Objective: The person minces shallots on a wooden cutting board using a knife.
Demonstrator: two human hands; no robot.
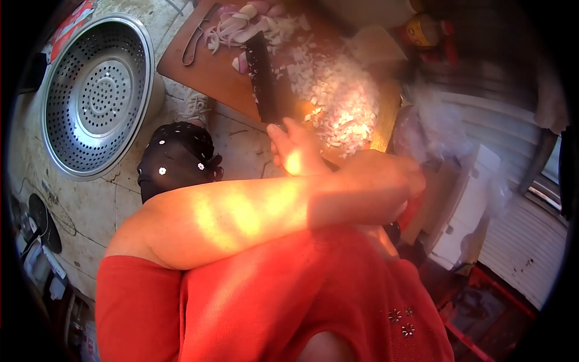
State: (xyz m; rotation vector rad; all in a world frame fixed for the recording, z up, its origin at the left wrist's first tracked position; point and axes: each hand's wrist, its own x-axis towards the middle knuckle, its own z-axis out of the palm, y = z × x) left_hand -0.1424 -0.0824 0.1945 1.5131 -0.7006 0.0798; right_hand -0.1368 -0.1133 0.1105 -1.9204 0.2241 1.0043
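Observation:
My left forearm crosses in front of me, and my left hand (pixel 386 184) is at its right end, blurred, with curled fingers; what they hold, if anything, is hidden. From beneath that forearm my right hand (pixel 295 148) reaches out, closed at the near end of a dark knife (pixel 263 78). Bits of onion cling to the blade, which lies over a brown cutting board (pixel 217 84). Chopped onion (pixel 344 105) is heaped on the board's right part, and larger onion pieces (pixel 241 21) lie near its far edge.
A perforated metal basin (pixel 102 96) stands on the tiled floor (pixel 238 145) at left. Tongs (pixel 198 37) rest on the board. A bottle (pixel 422 30) is at the upper right, with a clear plastic bag (pixel 431 130) and a white box (pixel 467 211) below it.

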